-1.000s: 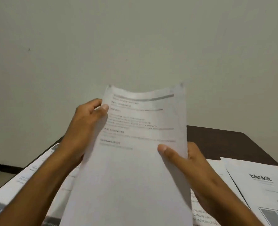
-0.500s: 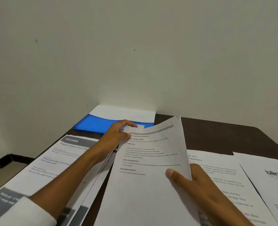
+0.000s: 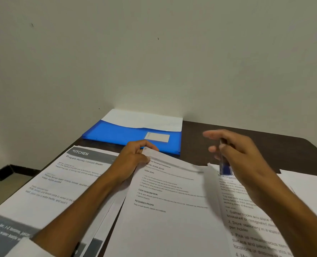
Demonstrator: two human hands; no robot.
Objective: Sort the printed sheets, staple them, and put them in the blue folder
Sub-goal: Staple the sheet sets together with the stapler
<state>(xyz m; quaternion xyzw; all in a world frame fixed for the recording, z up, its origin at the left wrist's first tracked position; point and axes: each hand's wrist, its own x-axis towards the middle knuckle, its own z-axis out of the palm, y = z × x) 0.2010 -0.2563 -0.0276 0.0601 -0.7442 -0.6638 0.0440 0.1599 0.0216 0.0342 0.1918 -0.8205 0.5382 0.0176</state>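
The printed sheets (image 3: 172, 210) headed "TASK GOAL" lie on the dark table in front of me. My left hand (image 3: 133, 160) pinches their top left corner. My right hand (image 3: 235, 154) hovers blurred above the sheets' top right corner, index and middle fingers stretched out. It holds a small dark and blue stapler (image 3: 223, 164) against the palm. The blue folder (image 3: 120, 134) lies flat at the back by the wall, with a white label and a white sheet (image 3: 142, 120) sticking out of its far side.
A "KITCHEN" sheet (image 3: 61, 179) lies on other papers at the left. At the right lie a "Desk Organization" sheet (image 3: 246, 225) and a logo sheet (image 3: 310, 190). The bare dark table (image 3: 200, 145) shows at the back right. The wall stands right behind.
The sheets came down from in front of my face onto the table. My right hand let go of their lower edge and rose to the top right corner, where the stapler now shows.
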